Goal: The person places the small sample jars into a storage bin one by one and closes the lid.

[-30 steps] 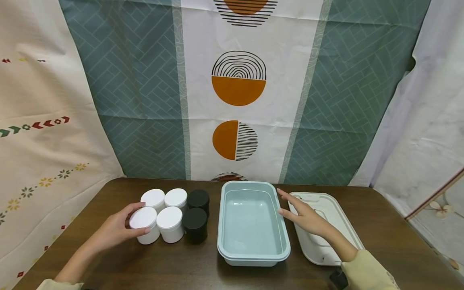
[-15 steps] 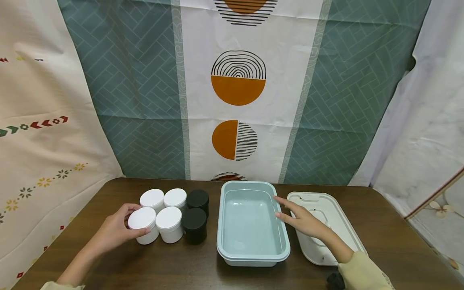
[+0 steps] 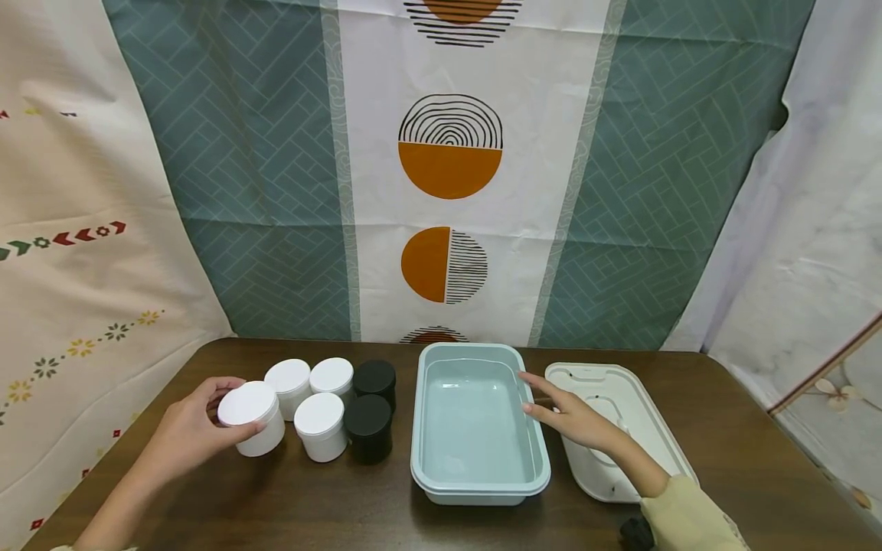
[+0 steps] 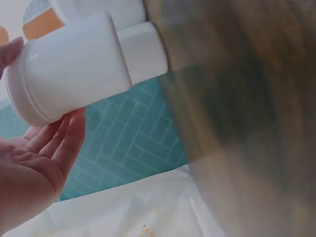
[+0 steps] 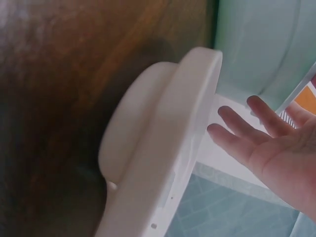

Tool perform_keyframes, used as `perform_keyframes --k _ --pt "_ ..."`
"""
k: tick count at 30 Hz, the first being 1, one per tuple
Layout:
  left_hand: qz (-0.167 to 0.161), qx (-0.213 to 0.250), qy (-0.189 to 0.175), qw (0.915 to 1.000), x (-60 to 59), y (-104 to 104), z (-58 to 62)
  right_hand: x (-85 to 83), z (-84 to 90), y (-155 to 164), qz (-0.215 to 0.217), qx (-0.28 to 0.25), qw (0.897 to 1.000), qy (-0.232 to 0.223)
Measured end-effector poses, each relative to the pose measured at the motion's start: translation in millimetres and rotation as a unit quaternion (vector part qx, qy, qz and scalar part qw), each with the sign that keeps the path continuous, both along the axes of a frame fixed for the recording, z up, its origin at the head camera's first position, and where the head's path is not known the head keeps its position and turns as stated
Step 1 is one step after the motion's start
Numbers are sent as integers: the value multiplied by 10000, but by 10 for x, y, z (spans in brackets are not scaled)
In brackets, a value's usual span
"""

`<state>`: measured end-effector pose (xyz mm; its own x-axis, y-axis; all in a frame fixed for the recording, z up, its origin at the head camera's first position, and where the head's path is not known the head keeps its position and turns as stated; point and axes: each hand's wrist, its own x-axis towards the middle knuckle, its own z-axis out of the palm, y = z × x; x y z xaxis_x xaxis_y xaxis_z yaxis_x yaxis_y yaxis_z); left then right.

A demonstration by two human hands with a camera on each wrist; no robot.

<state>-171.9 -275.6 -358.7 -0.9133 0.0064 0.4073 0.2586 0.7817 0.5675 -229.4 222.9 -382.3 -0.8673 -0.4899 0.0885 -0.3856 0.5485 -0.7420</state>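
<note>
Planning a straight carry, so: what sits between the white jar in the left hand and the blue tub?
In the head view, a white jar and a black jar stand between the held jar and the tub.

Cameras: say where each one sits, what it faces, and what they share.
Head: worn high, looking down at the brown wooden table; both forearms show.
Left wrist: beside the left hand, facing the round white plastic jar it grips.
Right wrist: beside the open right hand, facing the white rectangular lid.
Head and left-wrist views share the jar.
</note>
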Motion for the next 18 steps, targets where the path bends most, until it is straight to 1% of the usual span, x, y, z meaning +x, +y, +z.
perform_keyframes --k 4,8,12,15,18 --pt "73 102 237 9996 33 0 104 -4 -4 -3 -1 -68 9999 -106" --pt "-20 390 471 9981 67 53 210 -10 -8 -1 40 -121 9998 -168" --pt "-187 741 681 9947 83 149 304 -14 -12 2 99 -186 9996 -209" --pt "-277 860 877 9920 77 247 367 -18 -17 3 125 -208 9994 -233" --pt "-367 885 1074 9896 65 366 414 -22 -22 6 137 -206 9994 -256"
